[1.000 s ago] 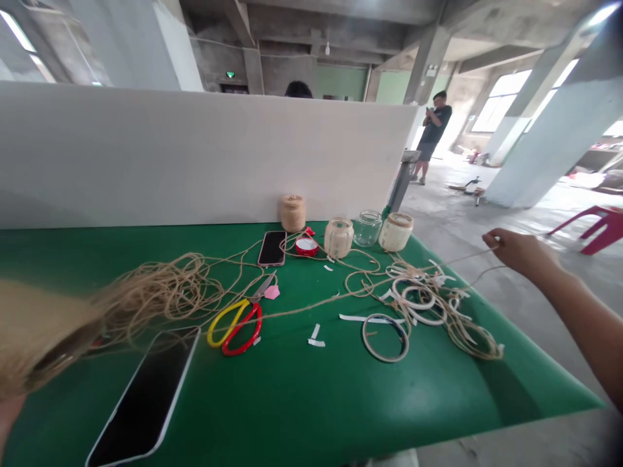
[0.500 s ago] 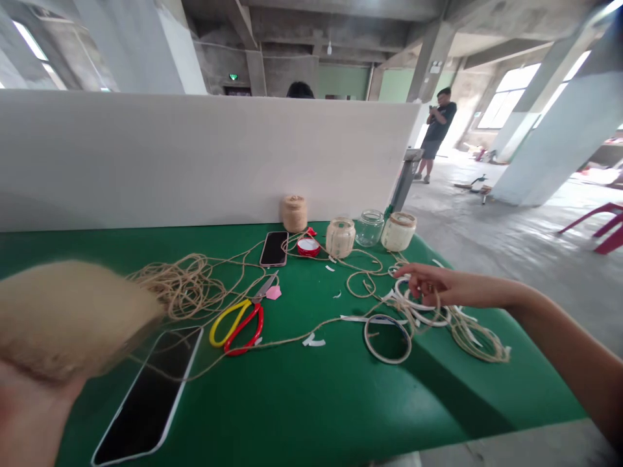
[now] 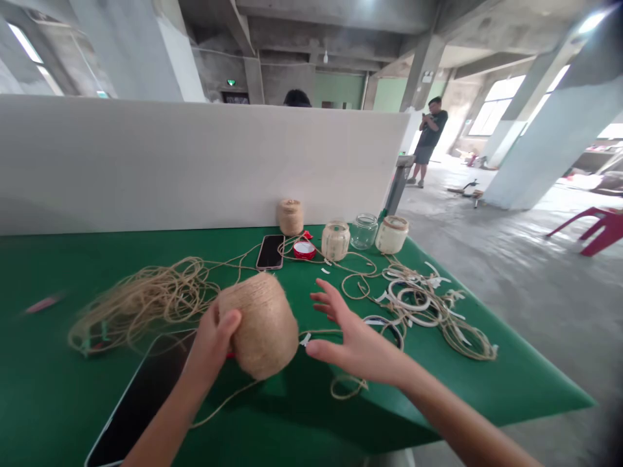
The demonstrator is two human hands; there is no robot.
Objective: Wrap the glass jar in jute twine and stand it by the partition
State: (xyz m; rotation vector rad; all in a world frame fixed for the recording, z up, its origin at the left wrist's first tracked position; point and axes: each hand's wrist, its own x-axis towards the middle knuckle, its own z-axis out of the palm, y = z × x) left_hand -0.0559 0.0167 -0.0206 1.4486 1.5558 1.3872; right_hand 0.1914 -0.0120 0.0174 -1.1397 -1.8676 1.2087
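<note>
My left hand (image 3: 207,347) grips a twine-wrapped jar (image 3: 263,327), tilted over the middle of the green table. Just right of the jar, my right hand (image 3: 348,334) hovers with fingers spread and nothing in it. A loose heap of twine (image 3: 165,292) lies left of the jar, and a strand runs below it. Behind the left forearm is a large tablet or phone (image 3: 141,389), partly covered. Only a bit of a red handle (image 3: 230,355) shows under the jar. Beyond the right hand are a roll of tape (image 3: 396,334), partly hidden, and a twine loop (image 3: 348,387).
At the back stand another twine-wrapped jar (image 3: 291,218), a clear glass jar (image 3: 364,231) and two pale-wrapped jars (image 3: 335,241). A phone (image 3: 270,252) and red tape roll (image 3: 304,250) lie before them. White rings (image 3: 413,301) and twine coils crowd the right side. A white panel (image 3: 195,168) borders the table.
My left hand has brought the twine-wrapped jar from the left edge to the middle. My right hand has left the rings and moved left beside it, fingers now spread.
</note>
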